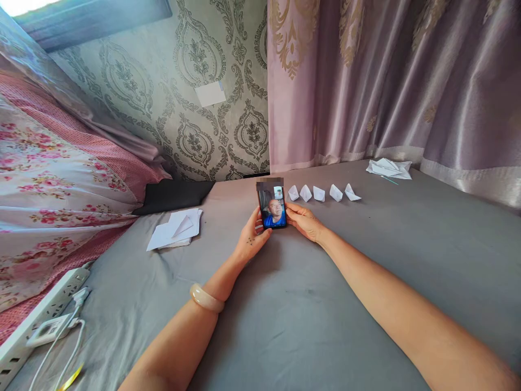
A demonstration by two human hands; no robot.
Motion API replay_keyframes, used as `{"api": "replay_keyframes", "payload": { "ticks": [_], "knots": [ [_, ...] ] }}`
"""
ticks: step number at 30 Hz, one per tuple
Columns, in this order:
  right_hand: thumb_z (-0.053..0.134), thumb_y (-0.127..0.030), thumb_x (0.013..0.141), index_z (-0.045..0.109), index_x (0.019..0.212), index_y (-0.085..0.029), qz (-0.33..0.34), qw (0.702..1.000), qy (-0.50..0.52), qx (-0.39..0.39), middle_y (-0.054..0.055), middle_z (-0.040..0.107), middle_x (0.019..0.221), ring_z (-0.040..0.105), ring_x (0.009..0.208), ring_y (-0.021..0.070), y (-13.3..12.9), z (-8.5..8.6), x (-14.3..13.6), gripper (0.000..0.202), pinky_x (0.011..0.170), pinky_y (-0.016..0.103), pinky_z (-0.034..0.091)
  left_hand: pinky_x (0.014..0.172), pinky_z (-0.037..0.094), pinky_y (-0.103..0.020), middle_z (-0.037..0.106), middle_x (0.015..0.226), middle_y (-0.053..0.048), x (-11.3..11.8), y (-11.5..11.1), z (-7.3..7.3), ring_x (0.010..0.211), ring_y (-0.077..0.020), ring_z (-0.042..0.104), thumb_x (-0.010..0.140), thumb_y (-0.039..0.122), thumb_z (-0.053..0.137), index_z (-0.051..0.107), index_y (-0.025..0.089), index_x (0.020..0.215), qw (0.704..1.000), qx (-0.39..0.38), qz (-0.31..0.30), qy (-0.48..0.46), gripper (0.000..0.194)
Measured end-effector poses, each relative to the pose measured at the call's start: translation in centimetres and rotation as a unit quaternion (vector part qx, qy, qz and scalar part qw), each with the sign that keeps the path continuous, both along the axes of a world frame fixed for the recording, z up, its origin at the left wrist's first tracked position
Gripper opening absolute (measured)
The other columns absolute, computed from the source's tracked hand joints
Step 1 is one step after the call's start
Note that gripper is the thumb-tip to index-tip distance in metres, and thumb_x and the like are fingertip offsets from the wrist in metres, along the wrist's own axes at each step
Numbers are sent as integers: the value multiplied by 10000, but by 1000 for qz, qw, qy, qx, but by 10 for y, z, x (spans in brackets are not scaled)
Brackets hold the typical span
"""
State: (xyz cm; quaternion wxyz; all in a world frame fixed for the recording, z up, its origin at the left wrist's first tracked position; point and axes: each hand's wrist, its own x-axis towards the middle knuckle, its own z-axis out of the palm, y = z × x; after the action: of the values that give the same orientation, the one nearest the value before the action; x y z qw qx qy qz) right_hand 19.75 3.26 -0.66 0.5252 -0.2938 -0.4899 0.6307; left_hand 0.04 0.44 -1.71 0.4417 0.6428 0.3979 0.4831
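A dark phone (272, 209) is held upright above the grey sheet, its lit screen facing me and showing a person in blue with a small inset picture. My left hand (251, 237) grips its left edge, thumb at the lower corner. Around the right edge are the fingers of my right hand (304, 220). Just beyond my right hand, several folded white paper pieces (319, 194) stand in a row. White paper sheets (175, 229) lie in a stack to the left, with a folded piece on top.
More folded white paper (389, 168) lies at the back right beside a thin green stick. A black item (175, 195) rests near the wall. At the lower left are a white power strip (44, 309) and cables. Curtains hang on both sides.
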Motion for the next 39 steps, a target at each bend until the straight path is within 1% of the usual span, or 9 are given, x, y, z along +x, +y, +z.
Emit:
{"api": "replay_keyframes", "payload": {
  "ticks": [6, 12, 16, 21, 26, 31, 35, 39],
  "knots": [
    [796, -444, 692, 742, 1062, -300, -4, 1000, 4, -9, 8, 724, 1154, 644, 1076, 238, 1, -1, 0, 400, 1004, 443, 467, 957, 478, -404, 528, 1321, -137, 0, 0, 2, 1092, -222, 567, 753, 293, 734, 323, 226, 1481, 1000, -3, -1, -2, 839],
    [795, -400, 703, 750, 1037, -302, -9, 1000, 18, -19, 5, 734, 1118, 648, 1067, 230, 2, -4, 0, 351, 1002, 436, 469, 967, 476, -404, 521, 1342, -144, 0, 0, 2, 1110, -227, 567, 756, 294, 737, 319, 219, 1482, 1000, -5, -1, -7, 841],
    [803, -419, 688, 743, 1058, -306, -11, 1000, 17, -23, -2, 741, 1098, 660, 1026, 223, 3, -5, 0, 392, 994, 436, 476, 968, 477, -403, 519, 1343, -144, 0, 0, 1, 1113, -228, 568, 760, 299, 737, 313, 221, 1485, 1000, -4, -2, -6, 843],
    [813, -427, 670, 744, 1053, -295, -16, 999, 8, -31, 0, 739, 1112, 656, 1044, 230, 5, -6, 1, 411, 1007, 439, 467, 965, 479, -399, 520, 1340, -137, 0, 0, 1, 1103, -220, 570, 761, 287, 735, 325, 231, 1480, 1000, -5, -4, -8, 830],
    [799, -398, 692, 748, 1045, -306, -12, 999, 20, -34, -2, 737, 1112, 655, 1051, 230, 5, -7, 1, 369, 1007, 444, 466, 962, 483, -404, 526, 1329, -135, 0, 1, 0, 1093, -212, 572, 759, 264, 726, 321, 228, 1484, 1000, -3, 2, -9, 832],
    [796, -392, 697, 747, 1046, -303, -14, 999, 16, -36, 3, 732, 1128, 639, 1092, 238, 5, -7, 2, 364, 1021, 445, 455, 979, 474, -411, 517, 1343, -131, 0, 0, 0, 1118, -222, 568, 756, 276, 730, 322, 239, 1491, 1000, -5, -5, -10, 842],
    [802, -396, 691, 752, 1032, -302, -14, 999, 23, -36, 2, 733, 1124, 645, 1077, 233, 5, -6, 1, 358, 1017, 443, 457, 983, 470, -418, 516, 1351, -131, 0, -1, 1, 1103, -219, 573, 758, 278, 725, 309, 243, 1500, 1000, -4, -7, -7, 851],
    [809, -413, 687, 747, 1054, -308, -6, 999, 24, -26, -1, 735, 1118, 654, 1047, 225, 3, -4, 1, 387, 1006, 433, 467, 973, 476, -422, 500, 1359, -138, 0, 1, -1, 1086, -218, 576, 760, 284, 723, 316, 236, 1496, 1000, -1, -7, -13, 842]
  ]
}}
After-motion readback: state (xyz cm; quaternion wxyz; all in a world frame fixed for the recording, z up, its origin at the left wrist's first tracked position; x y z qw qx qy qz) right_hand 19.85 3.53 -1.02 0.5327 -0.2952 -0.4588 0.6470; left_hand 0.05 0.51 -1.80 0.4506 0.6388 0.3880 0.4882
